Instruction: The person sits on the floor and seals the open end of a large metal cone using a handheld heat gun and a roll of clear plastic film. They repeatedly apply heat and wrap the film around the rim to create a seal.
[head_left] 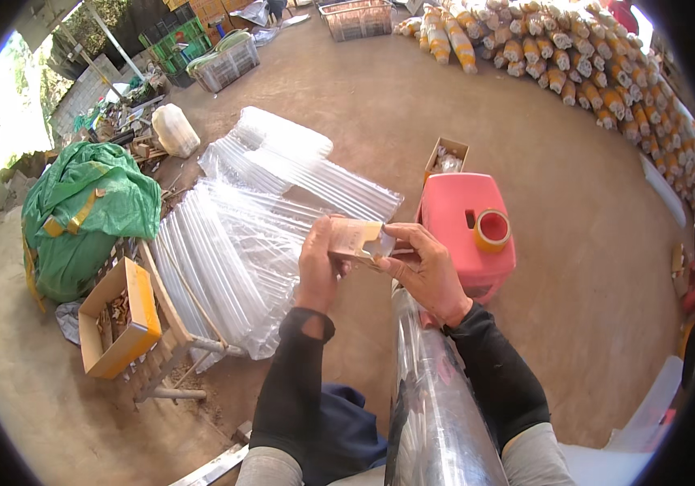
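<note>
Up in front of me, both hands hold a small flat tan cardboard box (351, 235) with print on its top. My left hand (317, 263) grips its left end. The fingers and thumb of my right hand (432, 271) pinch its right end, where a grey and yellowish patch shows; I cannot make out whether that end is open. Beneath my right forearm a long shiny roll of transparent film (441, 405) runs up from the lower edge. A pink plastic stool (457, 202) stands just beyond my right hand, with a tape roll (492, 230) lying on it.
Bundled transparent plastic tubes (226, 259) cover the floor at left. Nearer stands a wooden rack (171, 312) with an open carton (117, 360) and a green tarp bundle (92, 211). A small carton (450, 148) sits behind the stool. Wrapped rolls (574, 65) pile up far right.
</note>
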### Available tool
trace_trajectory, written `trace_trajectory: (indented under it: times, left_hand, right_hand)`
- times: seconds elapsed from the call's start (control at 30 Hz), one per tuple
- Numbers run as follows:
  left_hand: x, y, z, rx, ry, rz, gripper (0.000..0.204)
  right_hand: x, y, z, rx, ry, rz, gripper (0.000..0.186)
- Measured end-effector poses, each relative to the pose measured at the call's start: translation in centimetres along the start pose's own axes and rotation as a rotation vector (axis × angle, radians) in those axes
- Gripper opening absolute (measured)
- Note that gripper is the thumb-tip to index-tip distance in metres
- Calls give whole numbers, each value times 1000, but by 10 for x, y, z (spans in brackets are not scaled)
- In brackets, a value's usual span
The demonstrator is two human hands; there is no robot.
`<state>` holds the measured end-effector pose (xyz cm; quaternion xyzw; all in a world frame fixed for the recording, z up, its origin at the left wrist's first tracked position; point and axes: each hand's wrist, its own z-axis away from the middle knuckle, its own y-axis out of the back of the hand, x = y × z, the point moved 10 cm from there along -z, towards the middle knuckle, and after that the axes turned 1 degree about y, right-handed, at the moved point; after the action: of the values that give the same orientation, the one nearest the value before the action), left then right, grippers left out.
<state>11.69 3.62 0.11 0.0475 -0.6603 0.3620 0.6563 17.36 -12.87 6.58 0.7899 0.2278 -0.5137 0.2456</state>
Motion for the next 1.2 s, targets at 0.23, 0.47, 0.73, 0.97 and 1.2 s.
trace_trajectory:
  times: [0.23,0.47,0.73,0.97,1.2]
  left_hand:
    - [-6,-13,6,-37,-81,30,26]
    - [-5,-25,19,-88,-251,-127,27]
    - [-18,-36,33,-177,-93,-43,27]
    - [-22,-28,28,-157,5,125,28]
    - [-25,-3,18,-110,16,145,28]
  right_hand:
    - [34,3,2,35,-198,-492,58]
    - [42,-4,6,-77,-226,-514,62]
    - [48,8,7,125,-258,-478,49]
    - [46,7,10,75,-332,-540,40]
    - [23,7,2,73,-51,-282,43]
